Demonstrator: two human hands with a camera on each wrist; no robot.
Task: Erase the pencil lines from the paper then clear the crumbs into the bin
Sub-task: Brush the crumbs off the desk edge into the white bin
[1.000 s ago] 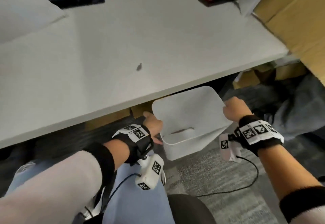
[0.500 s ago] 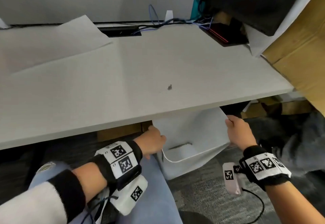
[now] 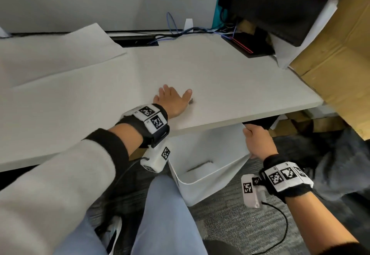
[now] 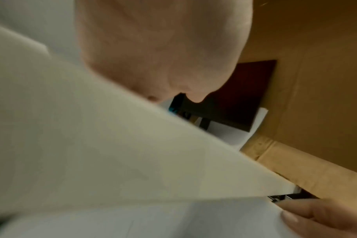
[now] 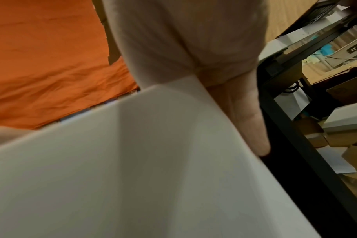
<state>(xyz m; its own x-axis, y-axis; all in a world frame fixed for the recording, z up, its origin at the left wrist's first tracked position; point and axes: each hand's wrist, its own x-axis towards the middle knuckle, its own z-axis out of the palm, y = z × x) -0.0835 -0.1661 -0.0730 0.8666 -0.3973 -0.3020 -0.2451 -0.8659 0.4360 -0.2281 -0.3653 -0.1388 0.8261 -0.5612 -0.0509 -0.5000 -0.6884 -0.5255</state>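
A small dark heap of eraser crumbs (image 3: pixel 191 101) lies on the white desk (image 3: pixel 240 82) near its front edge. My left hand (image 3: pixel 172 97) rests flat on the desk with fingers spread, its thumb just left of the crumbs, holding nothing. The white bin (image 3: pixel 210 180) hangs tilted under the desk edge, below the crumbs. My right hand (image 3: pixel 256 142) grips the bin's right rim; in the right wrist view its thumb (image 5: pixel 247 125) lies along the bin wall (image 5: pixel 132 161). The sheet of paper (image 3: pixel 52 54) lies at the desk's back left.
A black monitor (image 3: pixel 270 0), a flat black box with a red line (image 3: pixel 248 46) and cables (image 3: pixel 180 30) crowd the desk's back right. A large cardboard box (image 3: pixel 340 70) stands to the right. My legs (image 3: pixel 166 214) and grey carpet lie below.
My left hand has let go of the bin's left rim and risen onto the desk beside the crumbs. The right hand alone now holds the bin, closer under the desk edge.
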